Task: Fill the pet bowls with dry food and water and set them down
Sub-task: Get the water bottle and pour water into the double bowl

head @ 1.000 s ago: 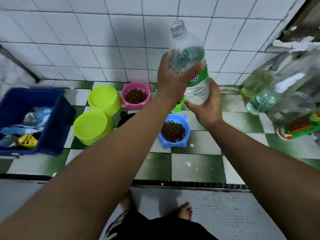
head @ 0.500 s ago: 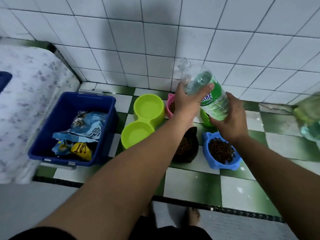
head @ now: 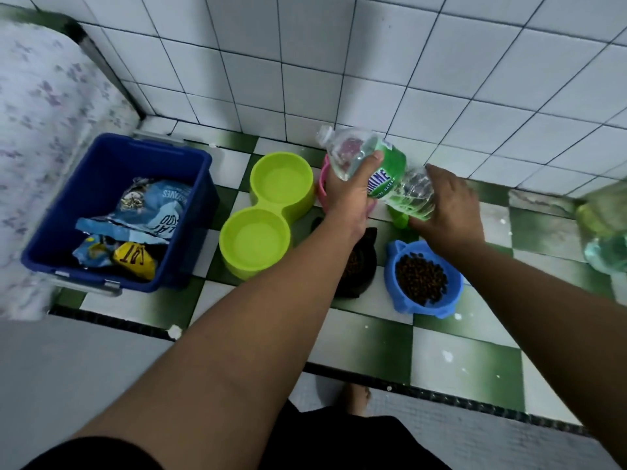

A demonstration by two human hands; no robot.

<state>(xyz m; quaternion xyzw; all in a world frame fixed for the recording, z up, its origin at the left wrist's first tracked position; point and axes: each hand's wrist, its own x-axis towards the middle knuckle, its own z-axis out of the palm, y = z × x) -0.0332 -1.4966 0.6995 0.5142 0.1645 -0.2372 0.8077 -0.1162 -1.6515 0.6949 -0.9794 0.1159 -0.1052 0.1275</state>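
Both hands hold a clear water bottle [head: 390,174] with a green label, tilted with its open neck up and to the left. My left hand [head: 349,195] grips its upper part, my right hand [head: 448,205] its base. Left of the bottle stands a lime double bowl [head: 268,212], both wells empty. A pink bowl [head: 323,184] is mostly hidden behind my left hand. A black bowl [head: 363,266] with kibble lies partly under my left forearm. The blue bowl [head: 420,279] is full of kibble. A small green bowl [head: 398,220] peeks out below the bottle.
A blue bin [head: 112,212] at the left holds crumpled pet food bags [head: 135,225]. White tiled wall [head: 407,62] stands behind the bowls. Blurred bottles [head: 604,225] sit at the right edge. A patterned fabric surface [head: 44,130] lies at far left. A bare foot [head: 356,398] shows below.
The bottle has tipped from upright to tilted left and come down closer to the bowls. The view has swung left, bringing the blue bin and the fabric surface further into sight.
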